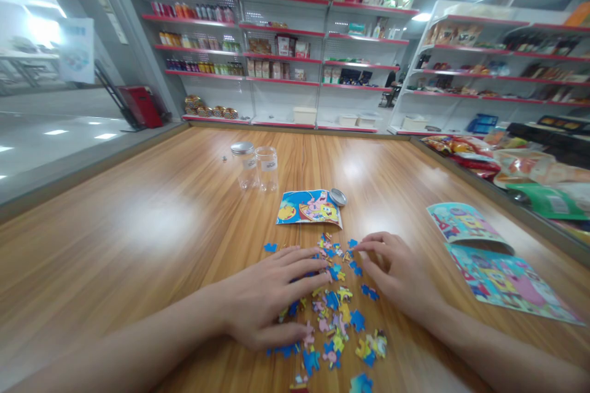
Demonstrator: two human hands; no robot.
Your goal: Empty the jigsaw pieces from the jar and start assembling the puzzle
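Note:
Loose jigsaw puzzle pieces (332,301), blue, yellow and pink, lie scattered on the wooden table in front of me. My left hand (281,295) rests palm down over the left part of them, fingers spread, hiding some pieces. On the right side of the pile, my right hand (391,267) has its fingers apart, the index fingertip at a blue piece (353,244); no piece shows lifted in it. Just beyond the pieces lies a cartoon picture card (308,207), with a round silver lid (338,197) on its right corner.
Two clear jars stand farther back: a silver-lidded jar (244,166) and an open jar (267,169). Two cartoon sheets (511,279) lie at the right. Past the table's right edge are packaged snacks (474,153). Stocked shelves (281,61) line the back.

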